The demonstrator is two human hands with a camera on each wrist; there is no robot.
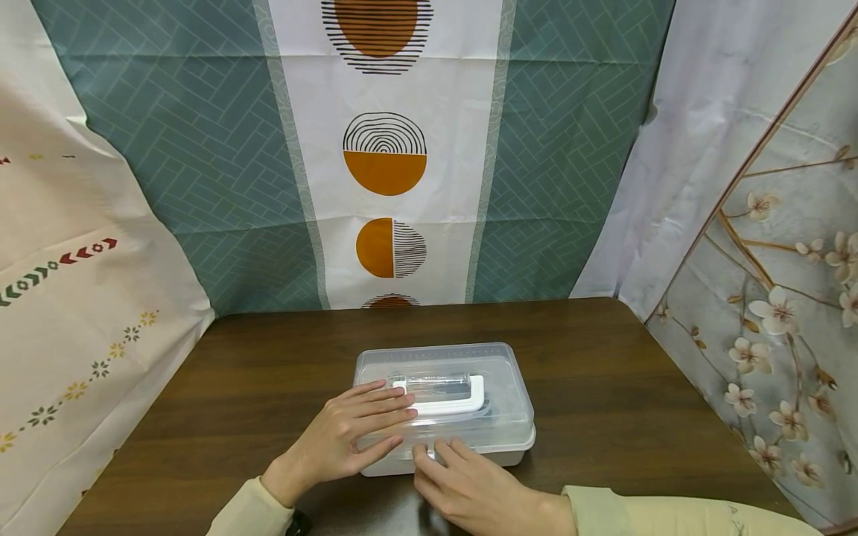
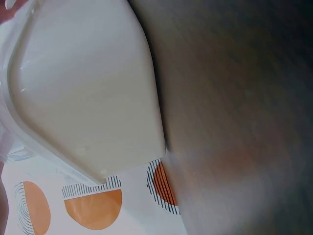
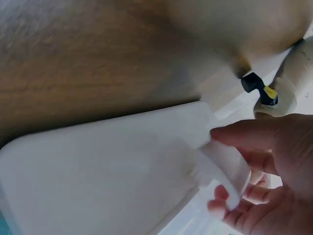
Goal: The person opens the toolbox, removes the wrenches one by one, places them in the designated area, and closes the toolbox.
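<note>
A plastic storage box with a clear lid (image 1: 506,394) and a white base (image 1: 389,467) stands on the table, lid on. A white carrying handle (image 1: 449,407) lies folded down on the lid. My left hand (image 1: 355,428) rests over the lid's left side with straight fingers, fingertips at the handle's left end. At the box's front, my right hand (image 1: 469,484) pinches a white latch (image 3: 227,166) between thumb and fingers; the latch tilts out from the front wall in the right wrist view. The left wrist view shows the base's side wall (image 2: 93,88).
The box stands on a dark brown wooden table (image 1: 637,417). Behind the table hangs a green and white patterned cloth (image 1: 563,149). Light cloths hang on both sides, the right one with a floral print (image 1: 777,372). A dark band (image 1: 299,523) circles the left wrist.
</note>
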